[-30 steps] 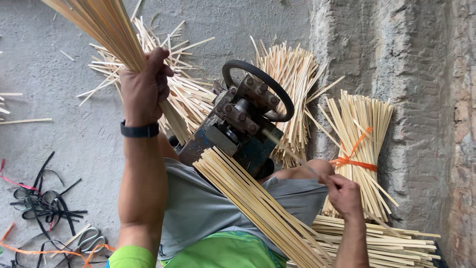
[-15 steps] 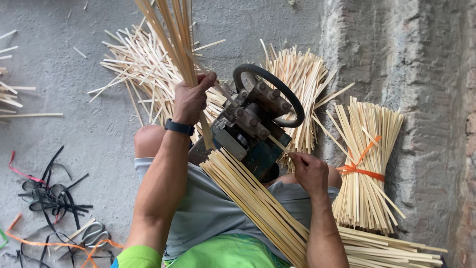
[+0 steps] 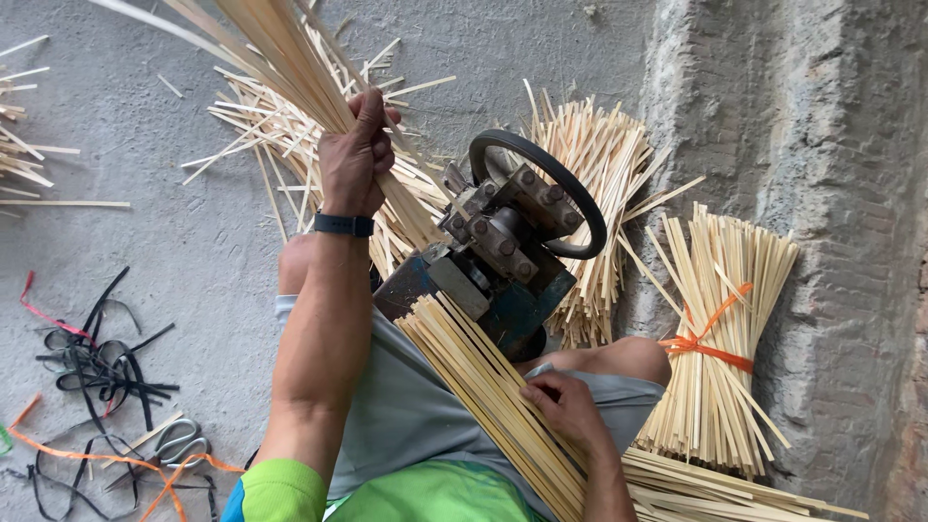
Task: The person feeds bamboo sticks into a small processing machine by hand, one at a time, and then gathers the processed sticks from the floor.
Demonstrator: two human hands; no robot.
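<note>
My left hand [image 3: 356,155], with a black wristband, grips a bundle of thin bamboo strips [image 3: 280,53] that runs up and left out of the small blue machine [image 3: 503,271]. The machine has a black hand wheel [image 3: 570,198] and sits between my knees. My right hand [image 3: 570,411] rests on a second bundle of bamboo strips [image 3: 474,377] lying across my lap, its end against the machine's near side.
Loose bamboo strips [image 3: 261,135] lie scattered on the grey floor behind the machine. A bundle tied with orange string [image 3: 715,338] leans by the rough wall [image 3: 831,193]. Black and orange straps [image 3: 97,358] and scissors [image 3: 179,447] lie at the lower left.
My left hand has moved right and down with its bundle. My right hand has come left from near the tied bundle onto the strips on my lap.
</note>
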